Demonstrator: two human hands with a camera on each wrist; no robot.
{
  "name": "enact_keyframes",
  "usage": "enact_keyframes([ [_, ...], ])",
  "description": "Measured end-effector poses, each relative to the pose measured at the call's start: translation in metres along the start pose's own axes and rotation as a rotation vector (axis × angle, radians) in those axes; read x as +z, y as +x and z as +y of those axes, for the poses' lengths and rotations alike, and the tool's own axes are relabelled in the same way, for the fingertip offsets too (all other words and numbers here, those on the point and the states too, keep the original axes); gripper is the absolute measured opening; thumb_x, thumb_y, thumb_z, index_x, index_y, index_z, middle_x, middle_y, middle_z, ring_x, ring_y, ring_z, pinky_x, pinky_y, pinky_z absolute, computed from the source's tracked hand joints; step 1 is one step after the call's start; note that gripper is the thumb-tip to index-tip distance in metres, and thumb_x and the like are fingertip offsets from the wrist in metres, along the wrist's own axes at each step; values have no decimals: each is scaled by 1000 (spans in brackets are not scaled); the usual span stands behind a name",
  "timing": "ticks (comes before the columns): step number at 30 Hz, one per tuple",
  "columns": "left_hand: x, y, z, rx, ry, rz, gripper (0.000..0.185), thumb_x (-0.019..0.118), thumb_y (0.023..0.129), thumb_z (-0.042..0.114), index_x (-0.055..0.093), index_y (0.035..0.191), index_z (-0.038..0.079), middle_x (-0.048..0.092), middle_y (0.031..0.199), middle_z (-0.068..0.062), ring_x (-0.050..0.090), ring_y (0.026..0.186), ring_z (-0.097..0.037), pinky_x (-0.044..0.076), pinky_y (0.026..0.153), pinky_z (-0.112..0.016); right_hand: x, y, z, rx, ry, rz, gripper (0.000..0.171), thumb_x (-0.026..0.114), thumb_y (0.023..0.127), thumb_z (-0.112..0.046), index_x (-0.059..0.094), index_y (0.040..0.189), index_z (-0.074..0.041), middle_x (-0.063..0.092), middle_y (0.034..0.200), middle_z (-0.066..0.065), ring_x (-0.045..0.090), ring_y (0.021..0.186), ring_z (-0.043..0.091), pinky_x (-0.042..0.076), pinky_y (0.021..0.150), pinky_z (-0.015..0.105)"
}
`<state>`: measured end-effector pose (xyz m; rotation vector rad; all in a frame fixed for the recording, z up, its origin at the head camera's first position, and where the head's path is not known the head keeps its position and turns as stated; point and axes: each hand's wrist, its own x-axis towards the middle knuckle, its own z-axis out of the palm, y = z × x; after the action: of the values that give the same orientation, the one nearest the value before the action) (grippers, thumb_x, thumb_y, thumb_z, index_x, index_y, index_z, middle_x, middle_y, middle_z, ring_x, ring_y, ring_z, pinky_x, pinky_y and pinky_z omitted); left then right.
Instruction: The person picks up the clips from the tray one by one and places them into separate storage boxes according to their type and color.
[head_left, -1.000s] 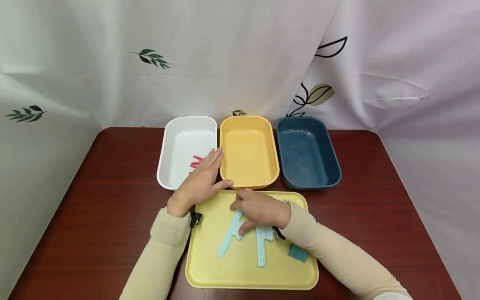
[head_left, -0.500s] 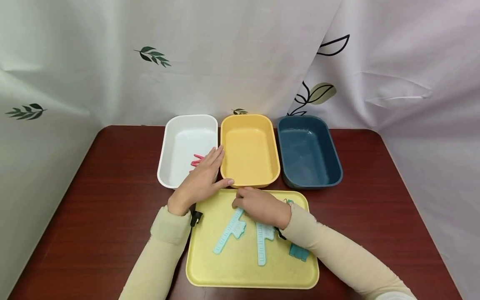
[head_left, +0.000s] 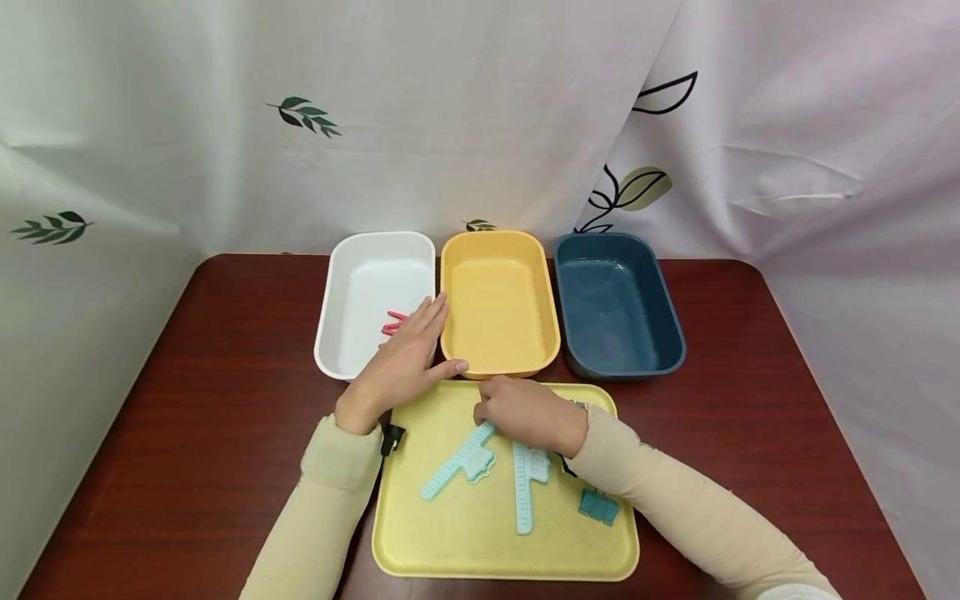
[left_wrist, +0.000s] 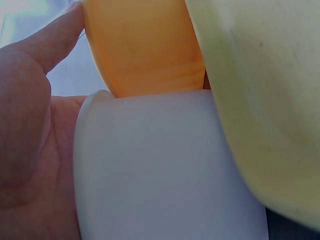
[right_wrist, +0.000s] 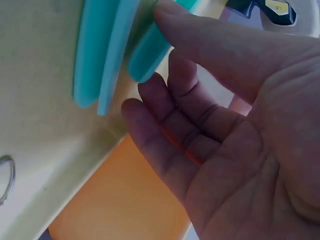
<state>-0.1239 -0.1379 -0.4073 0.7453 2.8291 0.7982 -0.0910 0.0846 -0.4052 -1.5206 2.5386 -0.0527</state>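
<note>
My left hand (head_left: 401, 358) lies with straight fingers over the adjoining edges of the white bin (head_left: 324, 333) and the yellow bin (head_left: 504, 372). Its thumb reaches the yellow bin's front rim. On the yellow tray (head_left: 435, 550), my right hand (head_left: 532, 412) pinches the upper end of a light blue ruler clip (head_left: 459, 462), which slants down to the left. In the right wrist view, the held ruler clip (right_wrist: 150, 55) passes between thumb and curled fingers. A second ruler clip (head_left: 522, 492) lies just right of it, its top hidden by the hand.
A teal binder clip (head_left: 597, 507) lies at the tray's right side, below the right forearm. Red clothespins (head_left: 393, 322) sit in the white bin, partly covered by my left hand. A dark blue bin (head_left: 622, 372) stands right of the yellow one.
My right thumb, earlier spread apart, has drawn in toward the fingers. The left ruler clip has turned, its lower end swinging left and up. My left hand stays put.
</note>
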Motion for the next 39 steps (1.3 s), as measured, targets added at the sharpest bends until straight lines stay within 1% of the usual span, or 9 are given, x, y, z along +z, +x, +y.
enact_keyframes([
  [2, 0, 0, 0, 1, 0, 0, 91, 64, 97, 47, 17, 159, -2, 11, 168, -11, 6, 154, -28, 14, 123, -44, -1, -1, 0, 8, 14, -7, 21, 64, 95, -1, 77, 97, -17, 60, 87, 0, 56, 82, 14, 47, 74, 22],
  [7, 0, 0, 0, 9, 4, -2, 91, 64, 97, 46, 17, 158, -3, 10, 168, -12, 6, 154, -29, 13, 123, -44, -1, -2, -1, 21, 33, -9, 19, 62, 97, -3, 76, 101, -16, 62, 94, 0, 59, 87, 14, 48, 76, 21],
  [14, 0, 0, -1, 6, 4, -3, 92, 64, 97, 47, 16, 159, -1, 10, 168, -12, 6, 155, -28, 13, 123, -44, -4, -7, -1, 65, 66, 4, 18, 65, 96, -5, 75, 94, -20, 62, 83, -6, 58, 76, 7, 47, 66, 19],
  [21, 0, 0, 0, 10, 3, 1, 92, 65, 97, 46, 17, 158, -3, 11, 168, -13, 7, 154, -29, 14, 123, -45, -13, -13, 1, 53, 59, 28, 19, 66, 94, -1, 75, 100, -17, 68, 92, -3, 63, 86, 11, 51, 73, 23],
  [27, 0, 0, 0, 12, -1, 5, 92, 65, 97, 46, 18, 158, -3, 11, 168, -14, 7, 154, -30, 15, 122, -46, -21, -21, 2, 75, 75, 32, 18, 67, 94, -1, 74, 99, -17, 67, 92, -3, 63, 87, 12, 53, 71, 24],
  [33, 0, -1, -1, 5, -1, 3, 91, 64, 97, 47, 18, 158, -3, 11, 168, -13, 6, 154, -29, 16, 122, -46, -27, -31, 8, 110, 128, 52, 18, 67, 95, -3, 76, 104, -16, 70, 101, -3, 64, 93, 11, 54, 75, 26],
  [39, 0, 0, 0, 7, -2, 3, 92, 64, 97, 47, 17, 158, -3, 11, 168, -13, 6, 154, -29, 15, 122, -45, -31, -41, 15, 128, 208, 104, 16, 70, 93, -4, 75, 103, -16, 69, 99, -3, 64, 91, 10, 54, 76, 26],
])
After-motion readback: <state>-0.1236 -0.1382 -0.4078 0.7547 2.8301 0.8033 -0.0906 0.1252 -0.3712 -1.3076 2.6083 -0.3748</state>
